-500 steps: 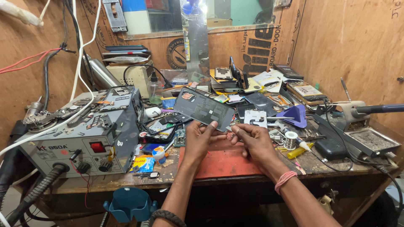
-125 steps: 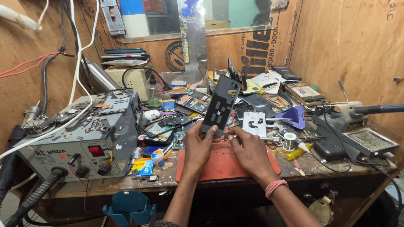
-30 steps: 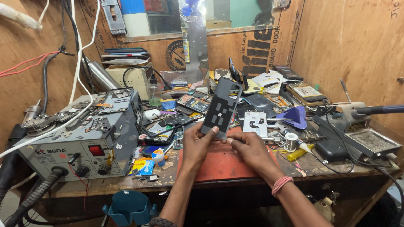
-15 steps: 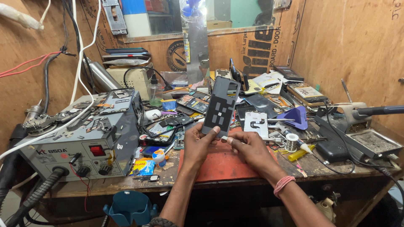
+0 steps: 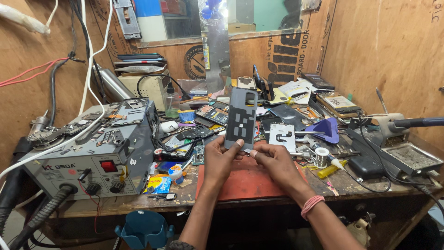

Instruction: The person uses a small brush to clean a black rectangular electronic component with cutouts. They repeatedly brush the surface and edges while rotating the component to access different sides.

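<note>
Nearest, just under the bench edge, hangs a blue plastic bin [image 5: 143, 229]. Above it, over the red work mat [image 5: 245, 183], holds a dark grey phone back panel [image 5: 241, 118] upright, inner face toward the camera, with small pale pads showing on it. Grips the panel's lower edge in the left hand [image 5: 221, 157], thumb in front and fingers closed behind. Pinches the bottom right corner with the half-curled right hand [image 5: 273, 162], a pink band [image 5: 311, 206] on its wrist. Looks like a check of the panel's inner side, judged from the raised, face-on hold. For any further turning, calls for a firm two-point pinch at the bottom edge and a lift clear of the clutter below. To the left, crowds the bench with a grey hot-air rework station [image 5: 92, 153], its top loaded with phone frames, its hoses trailing down. To the right of the mat, leaves little room: a white part [image 5: 282, 136], a solder spool [image 5: 321, 157], a yellow-handled tool [image 5: 332, 169], a purple triangular pick [image 5: 327, 129]. Further right, stands a soldering iron holder [image 5: 411, 157] with cables across the wood. Behind the panel, lies strewn with boards and screens, a clear bottle [image 5: 171, 103], a stack of phones [image 5: 335, 104], all close enough to snag a lowered panel.
</note>
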